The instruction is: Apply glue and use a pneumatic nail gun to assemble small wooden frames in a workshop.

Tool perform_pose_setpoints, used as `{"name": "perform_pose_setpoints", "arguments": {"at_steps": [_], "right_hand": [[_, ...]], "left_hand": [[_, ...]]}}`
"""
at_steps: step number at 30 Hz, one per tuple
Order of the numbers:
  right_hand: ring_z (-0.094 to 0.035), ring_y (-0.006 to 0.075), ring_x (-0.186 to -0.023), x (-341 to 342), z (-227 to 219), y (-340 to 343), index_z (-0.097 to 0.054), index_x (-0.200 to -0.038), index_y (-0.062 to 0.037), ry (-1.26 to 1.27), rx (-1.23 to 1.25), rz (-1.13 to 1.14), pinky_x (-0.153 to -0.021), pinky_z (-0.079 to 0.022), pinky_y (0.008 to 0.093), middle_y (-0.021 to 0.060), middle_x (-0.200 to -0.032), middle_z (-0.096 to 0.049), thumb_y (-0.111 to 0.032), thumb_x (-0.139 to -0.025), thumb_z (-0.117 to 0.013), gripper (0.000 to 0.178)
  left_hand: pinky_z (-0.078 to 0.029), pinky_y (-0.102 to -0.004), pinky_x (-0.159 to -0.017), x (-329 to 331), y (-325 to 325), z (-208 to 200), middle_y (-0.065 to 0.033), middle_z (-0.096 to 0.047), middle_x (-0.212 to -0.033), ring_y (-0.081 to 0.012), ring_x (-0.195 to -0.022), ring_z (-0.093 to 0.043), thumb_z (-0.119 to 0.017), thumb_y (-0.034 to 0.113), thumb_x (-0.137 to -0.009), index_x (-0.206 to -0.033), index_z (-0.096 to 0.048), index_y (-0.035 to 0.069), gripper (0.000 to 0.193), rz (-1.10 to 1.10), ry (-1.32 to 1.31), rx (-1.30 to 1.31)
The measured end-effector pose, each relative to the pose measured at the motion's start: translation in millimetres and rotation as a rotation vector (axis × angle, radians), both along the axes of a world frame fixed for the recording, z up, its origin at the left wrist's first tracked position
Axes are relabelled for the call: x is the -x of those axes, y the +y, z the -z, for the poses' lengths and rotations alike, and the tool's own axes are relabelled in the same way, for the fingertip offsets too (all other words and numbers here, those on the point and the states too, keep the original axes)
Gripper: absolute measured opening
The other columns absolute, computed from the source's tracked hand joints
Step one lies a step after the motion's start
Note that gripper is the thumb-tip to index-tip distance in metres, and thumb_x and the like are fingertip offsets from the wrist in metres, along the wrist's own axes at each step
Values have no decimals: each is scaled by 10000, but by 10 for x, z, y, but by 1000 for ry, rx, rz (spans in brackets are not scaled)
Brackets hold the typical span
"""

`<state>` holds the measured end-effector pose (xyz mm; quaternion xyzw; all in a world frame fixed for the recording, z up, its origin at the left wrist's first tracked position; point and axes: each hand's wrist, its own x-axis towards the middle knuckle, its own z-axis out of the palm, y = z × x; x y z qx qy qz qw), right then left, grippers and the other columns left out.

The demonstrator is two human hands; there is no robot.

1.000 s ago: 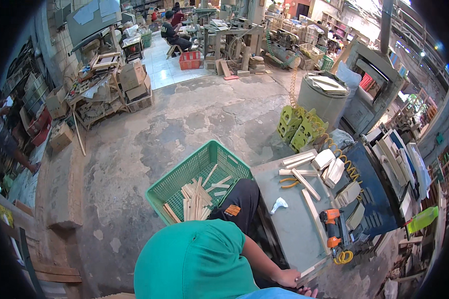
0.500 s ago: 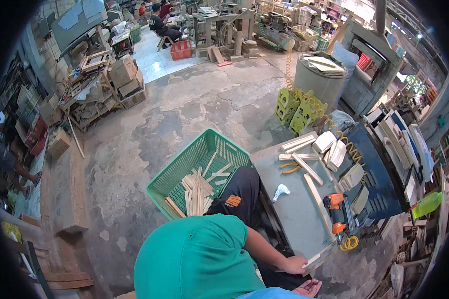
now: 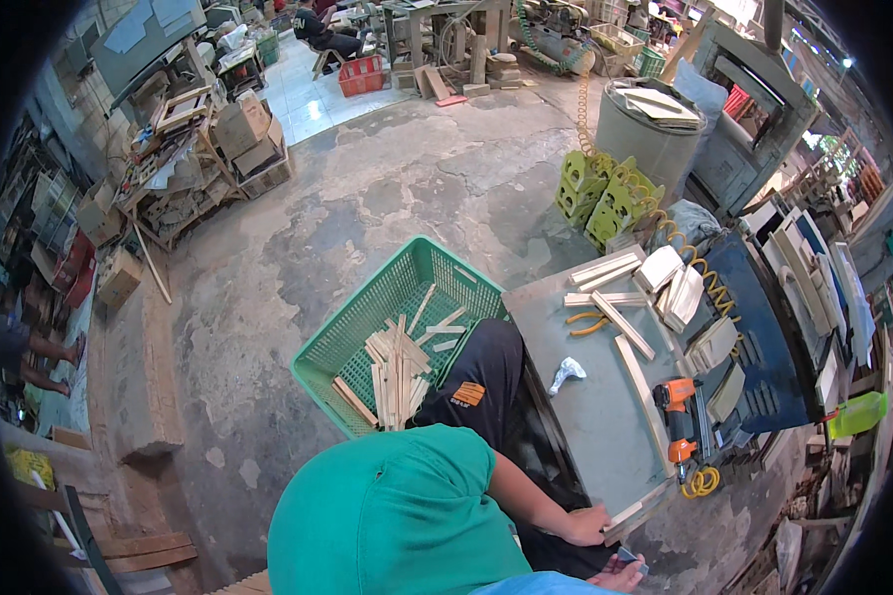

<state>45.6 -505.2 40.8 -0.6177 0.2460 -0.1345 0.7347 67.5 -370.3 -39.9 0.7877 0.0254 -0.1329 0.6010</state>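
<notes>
At the near corner of the grey work table, my left hand is closed on the near end of a pale wooden strip. Just below it, close to the picture's lower edge, my right hand has its fingers bent around a small blue-grey piece; its kind is too small to tell. An orange and black nail gun lies by a long wooden strip on the table. Orange-handled pliers and a crumpled white piece lie farther up.
To the left of my leg stands a green basket with several wooden sticks. Wooden blocks and a coiled yellow hose are at the table's far right. Beyond stand yellow-green crates and a grey drum.
My right hand, palm up and empty before, now holds the small blue-grey piece. The left hand keeps its grip on the strip. The view has shifted slightly.
</notes>
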Motion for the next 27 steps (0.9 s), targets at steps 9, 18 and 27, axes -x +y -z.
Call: {"name": "perform_pose_setpoints", "arguments": {"at_steps": [9,18,27], "right_hand": [[-606,233,-1076,74,-84,-230,-503,-1414,20,56,-78,-243,-1014,-509,391,141,-1185,-618,-165,-1044,-596,423],[-686,177,-893,-201,-151,70,-507,-1430,-3,232,7,-258,-782,-561,312,90,-1058,-693,-62,-986,-645,468],[-640,121,-679,-240,3,201,-655,-1222,56,317,528,-302,-649,-513,270,50,-798,-698,-112,-938,-695,332]], "left_hand": [[-539,-488,-871,-36,-96,54,-271,-685,-1014,-417,-974,-675,-595,146,-837,-1098,-692,-18,323,55,-34,86],[-562,-430,-858,111,313,26,-234,-677,-1203,-361,-940,-704,-651,140,-817,-1062,-734,34,280,11,-194,187],[-548,-435,-943,227,384,73,-210,-659,-1295,-357,-1037,-698,-626,166,-851,-1046,-731,3,275,111,-207,160]]}}
